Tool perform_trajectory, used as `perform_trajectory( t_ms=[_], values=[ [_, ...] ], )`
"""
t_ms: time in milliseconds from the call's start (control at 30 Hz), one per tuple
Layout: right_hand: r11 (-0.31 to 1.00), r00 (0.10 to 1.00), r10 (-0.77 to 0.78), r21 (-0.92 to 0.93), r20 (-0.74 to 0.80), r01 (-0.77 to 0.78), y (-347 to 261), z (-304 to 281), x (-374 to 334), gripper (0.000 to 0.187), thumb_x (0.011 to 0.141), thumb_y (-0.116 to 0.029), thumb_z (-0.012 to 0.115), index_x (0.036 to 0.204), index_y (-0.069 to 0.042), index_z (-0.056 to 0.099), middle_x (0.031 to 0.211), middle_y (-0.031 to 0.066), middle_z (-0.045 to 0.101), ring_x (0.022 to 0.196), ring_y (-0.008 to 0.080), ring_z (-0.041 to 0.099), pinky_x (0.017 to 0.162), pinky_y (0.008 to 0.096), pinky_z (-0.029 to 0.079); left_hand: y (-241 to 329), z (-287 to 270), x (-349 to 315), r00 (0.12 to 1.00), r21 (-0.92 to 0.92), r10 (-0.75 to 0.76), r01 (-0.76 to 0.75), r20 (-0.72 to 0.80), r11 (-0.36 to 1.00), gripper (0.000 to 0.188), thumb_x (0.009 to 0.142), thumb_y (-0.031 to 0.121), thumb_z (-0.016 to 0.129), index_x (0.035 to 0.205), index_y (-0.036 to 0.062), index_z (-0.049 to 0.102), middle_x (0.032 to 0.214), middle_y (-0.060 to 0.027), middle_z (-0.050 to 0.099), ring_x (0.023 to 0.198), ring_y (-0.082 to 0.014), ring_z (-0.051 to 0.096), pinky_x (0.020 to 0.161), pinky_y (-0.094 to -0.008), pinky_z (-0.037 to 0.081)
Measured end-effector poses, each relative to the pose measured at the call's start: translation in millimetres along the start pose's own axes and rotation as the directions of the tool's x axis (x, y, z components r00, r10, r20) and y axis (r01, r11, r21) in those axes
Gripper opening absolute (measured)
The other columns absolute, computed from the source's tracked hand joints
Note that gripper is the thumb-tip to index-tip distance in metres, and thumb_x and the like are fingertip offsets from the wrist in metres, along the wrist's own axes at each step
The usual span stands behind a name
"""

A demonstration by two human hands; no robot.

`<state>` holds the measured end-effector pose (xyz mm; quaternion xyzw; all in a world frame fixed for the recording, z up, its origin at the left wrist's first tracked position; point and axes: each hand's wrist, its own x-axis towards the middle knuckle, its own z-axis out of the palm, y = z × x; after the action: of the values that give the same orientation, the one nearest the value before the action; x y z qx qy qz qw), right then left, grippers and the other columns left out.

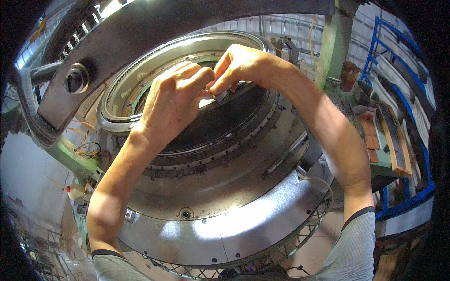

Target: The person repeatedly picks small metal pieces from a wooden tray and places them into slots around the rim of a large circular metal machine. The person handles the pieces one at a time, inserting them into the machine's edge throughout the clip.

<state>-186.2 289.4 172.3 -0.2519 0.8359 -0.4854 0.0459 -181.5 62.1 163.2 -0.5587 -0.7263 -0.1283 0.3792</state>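
Both of my hands meet above the round metal machine, which looks like a circular knitting machine, over its dark inner opening (211, 126). My left hand (172, 100) has its fingers curled into a pinch, knuckles up. Close beside it, my right hand (241, 68) bends down with thumb and forefinger pinched together. A small shiny metal piece (221, 97) shows just under the fingertips; whether either hand grips it, I cannot make out. Behind the hands lies the toothed metal ring (117, 110), tilted and partly covered by my left hand.
A thick dark curved arm (140, 30) with a bolt spans the upper left. The wide polished metal rim (220, 227) curves round the near side. On the right stand a green post (335, 42), a wooden-framed tray (393, 140) and a blue rack (408, 103).
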Motion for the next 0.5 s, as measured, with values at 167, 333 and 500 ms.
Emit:
perform_trajectory(
  t_ms=[167, 333, 500],
  values=[
    [1.000, 1.000, 0.009, 0.004, -0.030, -0.009, -0.8, 1.9, -0.5, 0.026, 0.076, -0.022, 0.090, 0.092, -0.003, 0.083, 0.078, 0.0049, 0.075, 0.073, 0.0121, 0.066, 0.065, 0.0279, 0.050, 1.4, 0.2, 0.8, 1.000, 0.010, 0.021, -0.020, -0.015, 1.000, 0.030, 0.075, -0.006, 0.071, 0.098, 0.0075, 0.057, 0.080, -0.0135, 0.064, 0.088, -0.0350, 0.064, 0.079, -0.0461, 0.055],
    [1.000, 0.997, -0.001, -0.014, -0.071, 0.000, 0.2, 1.2, 0.9, 0.027, 0.069, -0.020, 0.094, 0.089, -0.005, 0.084, 0.076, 0.0051, 0.076, 0.062, 0.0128, 0.062, 0.057, 0.0296, 0.049, 1.7, 4.0, 2.4, 1.000, -0.043, -0.002, 0.002, 0.006, 0.999, 0.031, 0.075, -0.008, 0.070, 0.098, 0.0074, 0.056, 0.078, -0.0149, 0.064, 0.088, -0.0353, 0.063, 0.077, -0.0465, 0.054],
    [1.000, 0.997, 0.015, -0.014, -0.072, -0.016, 1.1, -0.2, 0.9, 0.023, 0.069, -0.019, 0.094, 0.085, -0.005, 0.084, 0.071, 0.0044, 0.074, 0.059, 0.0125, 0.059, 0.054, 0.0294, 0.047, 3.0, 6.2, 3.2, 1.000, -0.038, -0.008, 0.008, 0.011, 0.999, 0.035, 0.073, -0.011, 0.068, 0.100, 0.0081, 0.055, 0.080, -0.0156, 0.064, 0.089, -0.0363, 0.063, 0.078, -0.0462, 0.054]
  ],
)
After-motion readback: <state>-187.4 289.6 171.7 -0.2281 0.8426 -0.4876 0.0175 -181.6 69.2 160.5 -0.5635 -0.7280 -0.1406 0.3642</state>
